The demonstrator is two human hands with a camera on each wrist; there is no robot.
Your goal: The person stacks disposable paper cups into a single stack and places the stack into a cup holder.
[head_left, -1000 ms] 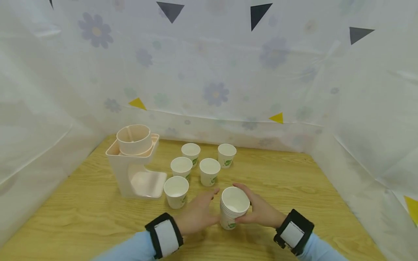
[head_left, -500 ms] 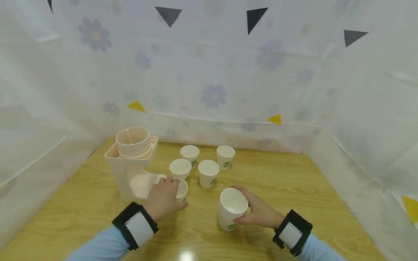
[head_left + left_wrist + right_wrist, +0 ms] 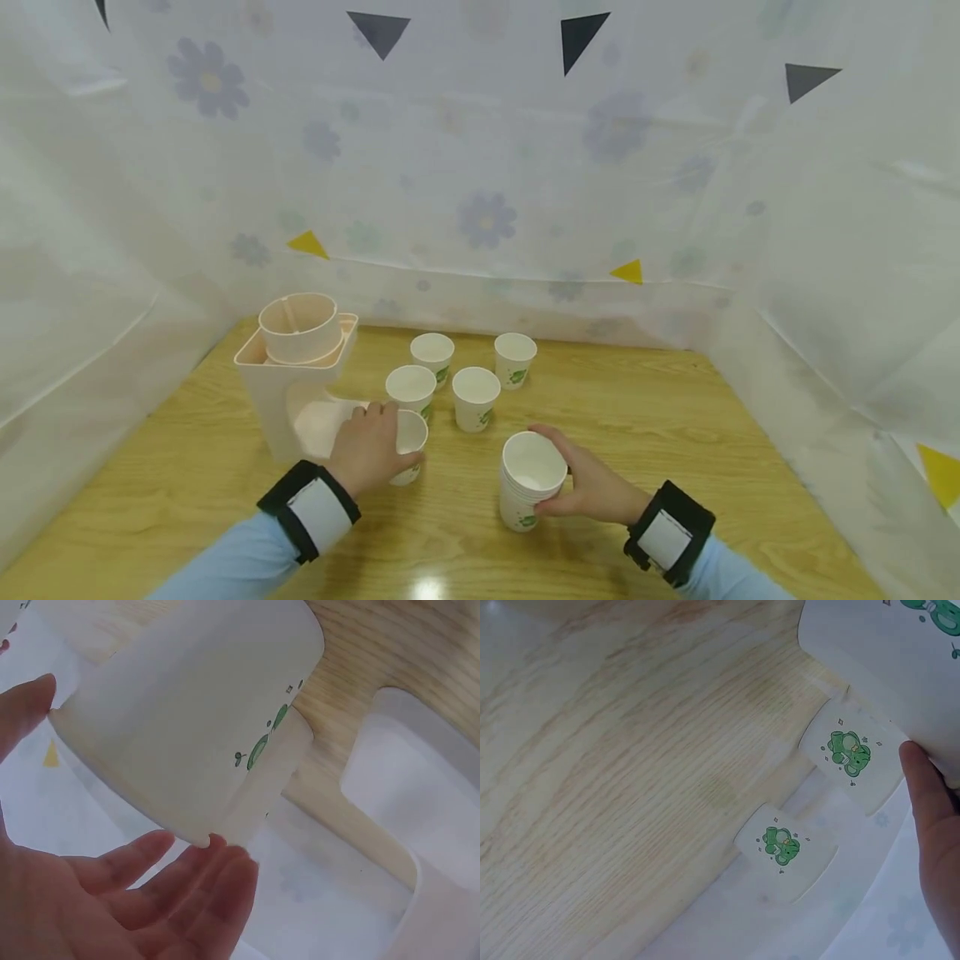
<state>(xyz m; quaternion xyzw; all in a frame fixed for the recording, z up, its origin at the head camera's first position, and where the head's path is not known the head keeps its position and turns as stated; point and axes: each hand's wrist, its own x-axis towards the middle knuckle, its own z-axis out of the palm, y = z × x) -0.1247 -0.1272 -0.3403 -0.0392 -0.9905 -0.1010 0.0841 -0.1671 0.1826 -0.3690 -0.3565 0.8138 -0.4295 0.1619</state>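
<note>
My left hand (image 3: 366, 450) is at the nearest left paper cup (image 3: 412, 433), thumb on one side of the rim and fingertips on the other. Close up in the left wrist view, that white paper cup (image 3: 187, 712) with a green print stands between the thumb and fingers (image 3: 214, 889). My right hand (image 3: 596, 486) grips a stack of paper cups (image 3: 516, 498) on the table, its thumb at the near side and fingers behind. Part of the stack (image 3: 877, 660) shows in the right wrist view beside a finger (image 3: 926, 787).
Behind stand several single paper cups, among them a middle one (image 3: 474, 408) and a far right one (image 3: 513, 367). A cream-coloured appliance (image 3: 273, 408) with a round top stands at the left, its base beside my left hand. A patterned sheet (image 3: 480, 167) encloses the wooden table (image 3: 660, 417).
My left hand has moved left from beside the stack to the nearest left cup and taken its rim. The right hand stays on the stack.
</note>
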